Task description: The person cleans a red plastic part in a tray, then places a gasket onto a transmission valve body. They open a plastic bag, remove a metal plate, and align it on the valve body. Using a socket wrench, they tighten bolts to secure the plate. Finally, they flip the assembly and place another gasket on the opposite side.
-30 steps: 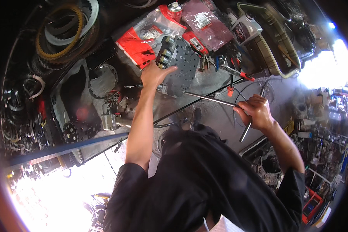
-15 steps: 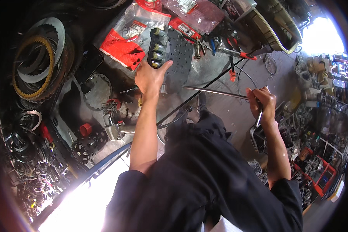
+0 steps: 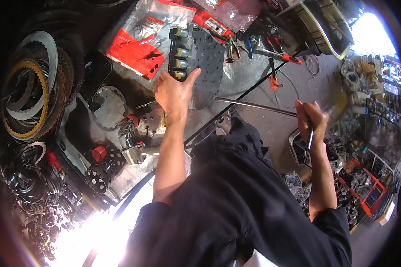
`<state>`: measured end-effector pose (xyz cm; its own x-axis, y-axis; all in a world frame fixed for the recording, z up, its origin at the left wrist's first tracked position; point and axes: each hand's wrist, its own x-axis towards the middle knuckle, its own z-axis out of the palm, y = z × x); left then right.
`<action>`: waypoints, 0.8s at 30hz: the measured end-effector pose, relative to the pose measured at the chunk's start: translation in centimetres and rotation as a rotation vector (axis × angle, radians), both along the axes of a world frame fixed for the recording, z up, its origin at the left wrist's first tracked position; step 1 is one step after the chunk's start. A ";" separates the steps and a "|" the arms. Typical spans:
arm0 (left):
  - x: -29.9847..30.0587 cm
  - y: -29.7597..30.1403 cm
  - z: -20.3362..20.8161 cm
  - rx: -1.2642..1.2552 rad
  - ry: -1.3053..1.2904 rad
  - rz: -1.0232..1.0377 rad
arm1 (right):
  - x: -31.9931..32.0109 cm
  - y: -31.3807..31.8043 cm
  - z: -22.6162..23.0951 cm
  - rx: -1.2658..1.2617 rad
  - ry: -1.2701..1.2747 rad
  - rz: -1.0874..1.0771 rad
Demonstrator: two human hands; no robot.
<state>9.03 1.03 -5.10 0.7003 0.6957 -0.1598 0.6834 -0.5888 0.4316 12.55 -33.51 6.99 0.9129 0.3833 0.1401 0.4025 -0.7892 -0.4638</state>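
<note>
A flat dark metal valve body (image 3: 207,71), dotted with small holes, lies on the bench. A row of several cylindrical solenoids (image 3: 181,52) runs along its left side. My left hand (image 3: 176,95) is closed on the valve body's near left corner, thumb raised; its fingertips are hidden behind the hand. My right hand (image 3: 313,120) is wrapped round a long thin steel wrench (image 3: 258,106) whose handle bends down below the fist. The wrench's tip points left, near the valve body's lower right corner; I cannot tell whether it touches.
Behind the valve body lie a red and clear plastic bag (image 3: 136,51), pliers (image 3: 240,48) and a red-handled tool (image 3: 278,55). Toothed rings (image 3: 29,98) are stacked at the left, near a red cup (image 3: 99,153). A metal pan (image 3: 323,26) stands far right.
My right hand and the wrench have shifted slightly to the right. My left hand keeps its place on the valve body. The whole view has turned a little.
</note>
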 end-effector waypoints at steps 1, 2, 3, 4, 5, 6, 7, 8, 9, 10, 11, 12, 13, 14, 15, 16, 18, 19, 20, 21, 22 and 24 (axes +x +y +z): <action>0.0 0.0 0.0 0.005 0.010 0.001 | -0.1 0.0 -0.2 -0.008 0.012 -0.036; -0.1 -0.1 0.0 0.012 0.010 0.001 | -0.2 0.0 -0.3 -0.015 0.021 -0.074; -0.1 -0.2 0.0 0.017 0.009 0.002 | -0.3 0.0 -0.5 -0.035 0.029 -0.126; 0.0 -0.2 0.0 0.029 0.002 0.000 | -0.2 0.0 -0.6 -0.011 0.053 -0.138; -0.1 -0.3 0.1 0.038 -0.003 -0.004 | -0.3 -0.1 -0.7 0.002 0.079 -0.167; -0.1 -0.3 0.2 0.047 -0.009 -0.013 | -0.2 -0.1 -0.7 -0.018 0.145 -0.241; 0.0 -0.3 0.3 0.050 0.016 -0.022 | -0.2 -0.2 -0.6 0.017 0.112 -0.172; 0.1 -0.1 0.5 0.024 0.006 -0.019 | 0.0 -0.3 -0.4 -0.014 0.129 -0.167; 0.2 0.0 0.6 -0.009 -0.002 -0.018 | 0.2 -0.5 0.0 0.027 0.123 -0.081; 0.1 0.0 0.8 -0.046 0.007 -0.014 | 0.7 -0.8 0.6 -0.085 0.114 -0.005; 0.2 0.1 0.8 -0.063 0.051 -0.017 | 0.3 -0.9 1.2 -0.037 0.229 0.010; 0.0 0.1 0.8 -0.045 0.016 -0.031 | 0.4 -1.2 2.0 -0.027 0.287 0.057; 0.2 0.2 0.7 -0.039 -0.007 -0.039 | 0.8 -1.4 2.8 -0.021 0.260 0.191; 0.1 0.2 0.5 -0.040 -0.026 -0.046 | 1.2 -1.6 3.5 -0.027 0.226 0.345; 0.2 0.2 0.2 -0.042 0.000 -0.033 | 1.5 -1.9 4.3 -0.013 0.197 0.373; -0.3 0.2 -0.2 -0.047 0.014 -0.034 | 2.3 -2.4 5.3 -0.031 0.148 0.378; 0.2 0.7 -0.9 -0.043 0.001 -0.034 | 4.9 -3.1 7.3 -0.064 0.041 0.416; -0.1 0.8 -1.1 -0.034 -0.060 -0.051 | 6.3 -3.2 7.9 -0.068 -0.024 0.418; 0.0 1.1 -1.4 -0.052 -0.046 -0.057 | 7.8 -3.1 8.2 -0.096 -0.115 0.422; -0.2 1.4 -1.5 -0.063 -0.054 -0.063 | 9.8 -2.5 7.9 -0.038 -0.213 0.456; -0.2 1.6 -1.5 -0.090 -0.044 -0.061 | 11.9 -1.7 7.6 -0.002 -0.281 0.479; -0.4 1.5 -1.2 -0.118 -0.085 -0.045 | 15.8 0.3 7.2 0.095 -0.328 0.610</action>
